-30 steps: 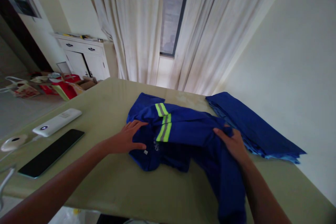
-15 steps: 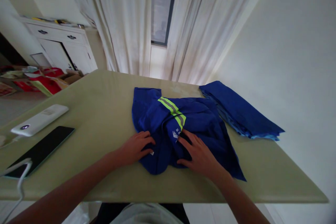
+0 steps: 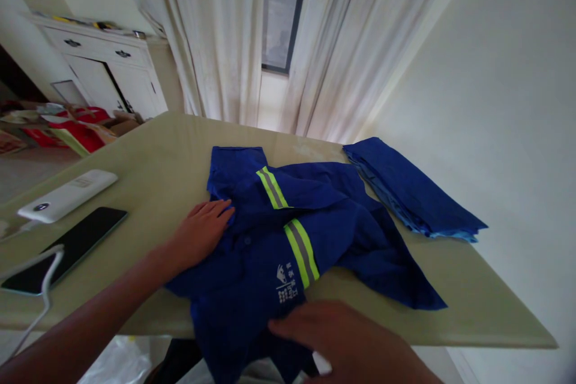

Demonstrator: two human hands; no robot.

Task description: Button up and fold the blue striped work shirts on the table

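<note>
A blue work jacket (image 3: pixel 252 258) with yellow-green and grey reflective bands and a white printed logo lies spread across the table, its near part hanging over the front edge. At its collar, my left hand (image 3: pixel 207 229) has its fingers bent together on the bunched cloth. My right hand (image 3: pixel 337 336) is smeared by motion at the jacket's near edge, thumb over the cloth below the logo. Its other fingers are hidden, and a small white patch shows beside it. One sleeve stretches toward the right.
A folded blue garment stack (image 3: pixel 414 186) lies at the table's right side by the wall. On the left are a white power bank (image 3: pixel 67 195), a black phone (image 3: pixel 67 249) and a white cable (image 3: pixel 47 282). The table (image 3: pixel 157 138) stands before curtains (image 3: pixel 216 42).
The jacket's bunched front has been opened out toward me, so the logo and both bands show. My left hand moved left and up to the collar; my right hand came down toward the table edge.
</note>
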